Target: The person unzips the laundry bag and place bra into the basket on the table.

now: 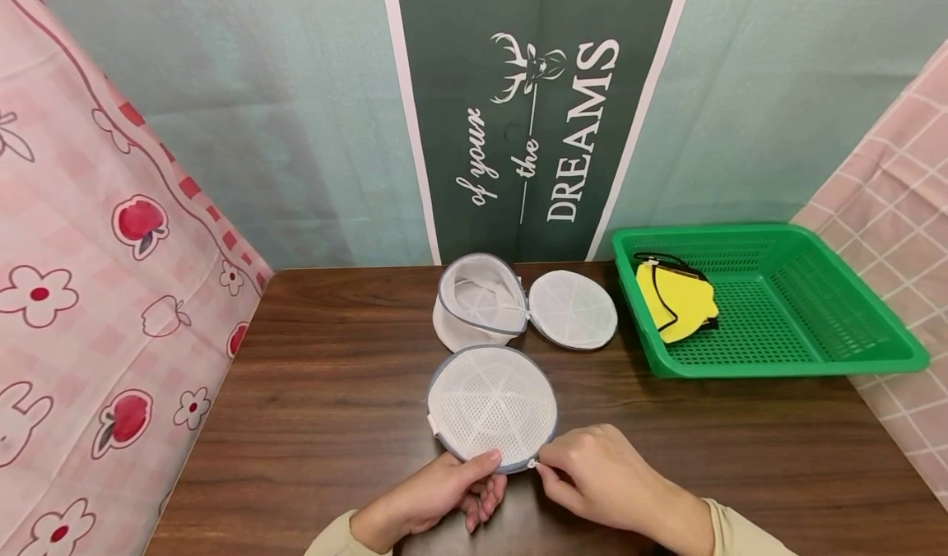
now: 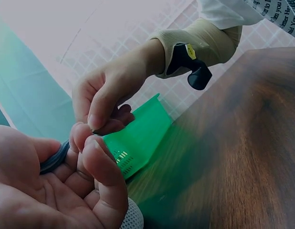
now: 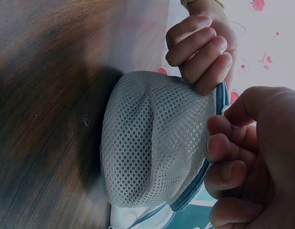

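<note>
A round white mesh bag with a blue-grey zipped rim (image 1: 492,404) is up at the near side of the brown wood-grain desk (image 1: 318,391), its flat top facing the person. The left hand (image 1: 455,486) has a narrow grip on the near edge, thumb over the top and fingers underneath, presumably to steady the rim against any tug. The right hand (image 1: 603,478) pinches the small white zip pull (image 1: 532,463) at that edge, just beside the left thumb; with the two grips so close, the zip tape between them probably cannot buckle much. The right wrist view shows the soft mesh body bulging below the rim (whether it touches the desk, I cannot tell).

Just behind stands a second white mesh bag, mouth open (image 1: 459,334), its round white lid (image 1: 573,309) folded out to the right, which leaves the inside exposed. Farther right, a green perforated plastic basket (image 1: 785,369) contains a yellow item with black cord (image 1: 677,301), set apart from the handwork, perhaps for elbow room.
</note>
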A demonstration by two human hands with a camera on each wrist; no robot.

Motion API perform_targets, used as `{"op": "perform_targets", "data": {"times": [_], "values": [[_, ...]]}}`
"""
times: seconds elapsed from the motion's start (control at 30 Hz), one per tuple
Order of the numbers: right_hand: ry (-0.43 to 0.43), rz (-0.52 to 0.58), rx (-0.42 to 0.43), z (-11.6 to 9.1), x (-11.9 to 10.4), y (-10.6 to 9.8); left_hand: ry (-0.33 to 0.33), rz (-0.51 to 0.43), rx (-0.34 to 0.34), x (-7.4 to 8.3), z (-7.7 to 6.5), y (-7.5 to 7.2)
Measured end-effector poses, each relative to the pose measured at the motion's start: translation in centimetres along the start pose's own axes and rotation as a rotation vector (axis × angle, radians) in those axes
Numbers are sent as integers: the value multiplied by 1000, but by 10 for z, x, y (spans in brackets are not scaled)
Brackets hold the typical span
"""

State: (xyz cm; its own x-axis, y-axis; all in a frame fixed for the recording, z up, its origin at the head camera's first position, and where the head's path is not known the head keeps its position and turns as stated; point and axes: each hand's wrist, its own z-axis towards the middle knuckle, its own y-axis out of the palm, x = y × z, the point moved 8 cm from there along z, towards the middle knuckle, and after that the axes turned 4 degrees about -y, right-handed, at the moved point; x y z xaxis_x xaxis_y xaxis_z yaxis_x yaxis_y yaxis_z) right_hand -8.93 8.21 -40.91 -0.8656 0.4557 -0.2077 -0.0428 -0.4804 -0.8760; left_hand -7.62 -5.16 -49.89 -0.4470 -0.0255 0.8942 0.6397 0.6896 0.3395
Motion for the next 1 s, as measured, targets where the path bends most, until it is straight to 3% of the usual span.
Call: {"op": "perform_targets", "data": {"times": [1.0], "values": [[111, -64, 34, -11, 29, -9, -6, -9, 9, -2, 0, 0]]}}
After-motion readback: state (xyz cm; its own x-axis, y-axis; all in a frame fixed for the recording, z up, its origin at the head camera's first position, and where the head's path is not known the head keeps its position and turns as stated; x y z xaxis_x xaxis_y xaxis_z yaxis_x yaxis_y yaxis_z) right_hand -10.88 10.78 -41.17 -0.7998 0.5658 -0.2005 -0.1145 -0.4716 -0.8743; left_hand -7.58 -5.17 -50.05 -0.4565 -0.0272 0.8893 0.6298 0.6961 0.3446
